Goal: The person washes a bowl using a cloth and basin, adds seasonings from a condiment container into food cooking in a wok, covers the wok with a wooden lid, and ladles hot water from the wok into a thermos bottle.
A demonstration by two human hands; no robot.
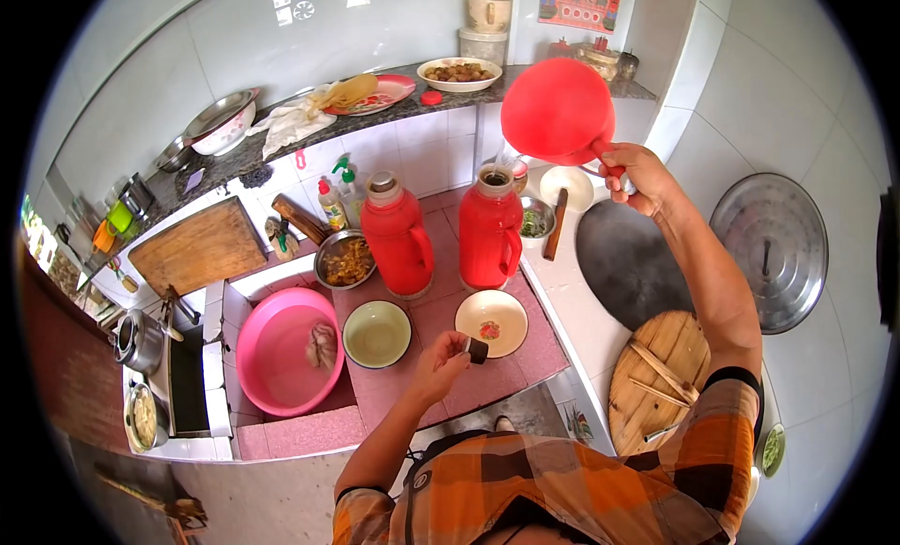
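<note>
My right hand (639, 178) grips the handle of a red ladle (559, 111), raised and tilted above the open red thermos (490, 228). Clear liquid shows between the ladle's lower edge and the thermos mouth. My left hand (441, 365) pinches a dark stopper (477, 350) in front of a cream bowl (514, 324) with a red pattern inside. Left of the open thermos stands a second red thermos (396, 236) with its stopper in. A pale green bowl (377, 334) sits below that one.
A pink basin (272, 358) lies at the left, beside a metal bowl of food (345, 261). To the right are a dark wok (633, 259), a round wooden board (656, 381) and a large metal lid (769, 250). Dishes line the dark shelf (412, 107) behind.
</note>
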